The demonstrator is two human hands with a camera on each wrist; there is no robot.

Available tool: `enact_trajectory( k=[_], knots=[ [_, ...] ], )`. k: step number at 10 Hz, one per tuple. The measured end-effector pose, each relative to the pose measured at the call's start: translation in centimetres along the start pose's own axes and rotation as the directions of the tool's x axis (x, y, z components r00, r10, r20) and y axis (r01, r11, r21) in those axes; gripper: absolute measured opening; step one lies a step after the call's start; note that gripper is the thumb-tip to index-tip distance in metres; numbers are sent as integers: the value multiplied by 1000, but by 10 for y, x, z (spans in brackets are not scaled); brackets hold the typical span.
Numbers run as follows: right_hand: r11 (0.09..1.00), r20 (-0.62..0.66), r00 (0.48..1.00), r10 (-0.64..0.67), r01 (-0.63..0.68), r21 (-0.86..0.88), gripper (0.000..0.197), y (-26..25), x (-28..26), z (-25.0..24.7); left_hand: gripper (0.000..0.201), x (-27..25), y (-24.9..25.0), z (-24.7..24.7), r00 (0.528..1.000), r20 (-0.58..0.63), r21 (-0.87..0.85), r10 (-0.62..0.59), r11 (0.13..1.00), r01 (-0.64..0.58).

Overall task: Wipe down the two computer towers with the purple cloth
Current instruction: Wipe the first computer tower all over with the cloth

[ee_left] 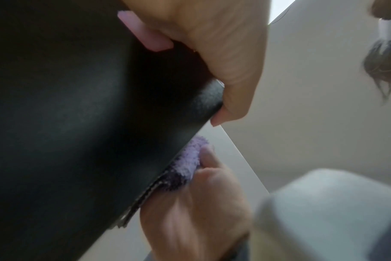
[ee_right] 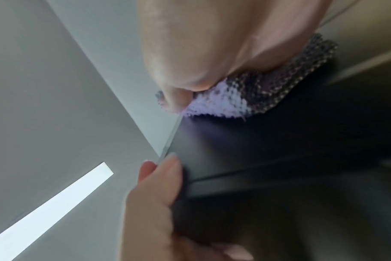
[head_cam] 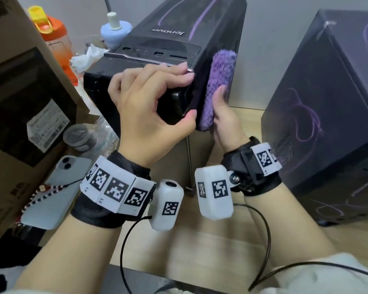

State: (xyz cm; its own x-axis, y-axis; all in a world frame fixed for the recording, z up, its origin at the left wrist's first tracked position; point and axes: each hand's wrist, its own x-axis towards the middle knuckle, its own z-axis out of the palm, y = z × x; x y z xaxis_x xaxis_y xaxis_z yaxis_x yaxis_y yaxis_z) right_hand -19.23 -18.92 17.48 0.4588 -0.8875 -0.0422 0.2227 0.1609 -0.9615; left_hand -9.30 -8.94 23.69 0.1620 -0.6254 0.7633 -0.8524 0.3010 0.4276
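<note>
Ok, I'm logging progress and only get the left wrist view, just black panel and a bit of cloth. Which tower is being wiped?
Observer: The Lenovo tower, the left of two; the right hand presses the purple cloth on its right side.
Operator: Is the other one touched?
Observer: No, the second tower stands apart on the right, purple scribbles on its side.
Operator: Anything near the left arm?
Observer: A phone lies left of the left hand, by a cardboard box.

Just right of the left hand [head_cam: 149,107] gripping the black plastic tower [head_cam: 157,45] lies the fluffy purple cloth [head_cam: 218,88] — farther right, the second black tower [head_cam: 327,92].
</note>
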Motion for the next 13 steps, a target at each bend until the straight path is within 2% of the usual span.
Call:
enact_trajectory(
  k=[1,2,3,4,5,6,7,8,9,10,11,12,13],
  knots=[
    [998,24,1000,-9,10,-64,147,0,19,-8,35,1,-1,-1,1000,5,-16,-5,1000,6],
    [989,-87,986,139,-143,-46,138,35,25,-20,34,2,-2,-2,1000,7,-32,-15,999,15],
    [943,-215,921,324,-334,-8,101,75,21,-30,35,2,-3,-4,1000,18,-32,8,999,-8],
    [860,-307,804,509,-490,143,69,116,-8,-30,35,1,-3,-5,999,22,-33,23,999,-22],
    [780,-195,757,623,-584,226,61,145,-45,-24,34,0,-4,-7,999,19,-48,44,998,-43],
    [745,-205,717,667,-629,223,62,156,-55,-9,33,0,-8,-11,998,6,-45,68,997,-68],
    [861,-240,827,509,-483,161,74,133,-47,-3,32,0,-11,-14,998,-1,-57,68,996,-68],
    [951,-166,936,309,-303,61,113,96,-31,3,33,1,-16,-16,998,-1,-87,67,994,-67],
    [990,-48,995,88,-82,117,133,29,-15,22,34,1,-20,-17,998,4,-106,69,992,-68],
    [997,-16,997,-72,72,-22,135,10,-1,25,34,1,-24,-17,997,1,-103,80,992,-79],
    [999,0,1000,6,-6,-37,128,29,-3,23,34,2,-27,-17,997,-4,-109,82,991,-82],
    [978,-18,985,169,-170,-122,96,79,-18,7,33,3,-31,-19,997,-6,-104,79,991,-79],
    [902,-100,923,373,-385,-197,76,119,-35,1,34,2,-33,-19,997,-3,-114,79,990,-79]
  ],
)
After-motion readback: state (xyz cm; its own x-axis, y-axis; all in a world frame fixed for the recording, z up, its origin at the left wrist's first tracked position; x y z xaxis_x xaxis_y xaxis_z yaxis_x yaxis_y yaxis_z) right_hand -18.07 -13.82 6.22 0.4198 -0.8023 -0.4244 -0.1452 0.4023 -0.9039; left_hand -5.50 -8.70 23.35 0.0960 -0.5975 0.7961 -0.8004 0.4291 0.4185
